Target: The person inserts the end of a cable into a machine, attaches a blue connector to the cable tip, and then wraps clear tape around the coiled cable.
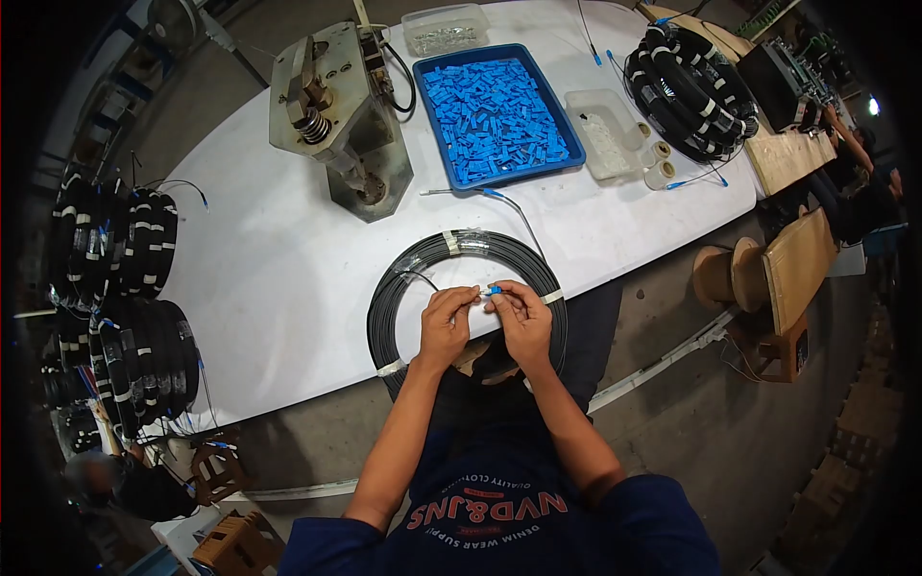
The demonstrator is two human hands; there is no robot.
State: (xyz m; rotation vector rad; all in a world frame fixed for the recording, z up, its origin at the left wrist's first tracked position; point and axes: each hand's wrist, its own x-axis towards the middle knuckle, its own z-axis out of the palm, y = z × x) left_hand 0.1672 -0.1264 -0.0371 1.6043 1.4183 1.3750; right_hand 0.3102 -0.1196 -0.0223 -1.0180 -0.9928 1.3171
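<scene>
A coil of black cable [382, 322], bound with pale tape, lies at the table's front edge. Over its open middle, both hands meet at one cable end. My left hand [447, 324] is closed, its thumb and fingers pinching the cable near a small white tip. A small blue connector [495, 289] sits between the fingertips of my right hand [521, 324], which is closed on it. The hands nearly touch, and the fingers partly hide the joint. Behind the coil, another cable end with a blue sleeve [493, 194] rests on the white table [288, 259].
A metal press [331, 101] stands at the back left. Beside it, a blue tray [434, 130] holds many blue connector parts [499, 120]. Clear plastic boxes, small spools [660, 173] and taped cable coils [687, 91] are at the right. More coils [144, 365] stand left; other people are at both sides.
</scene>
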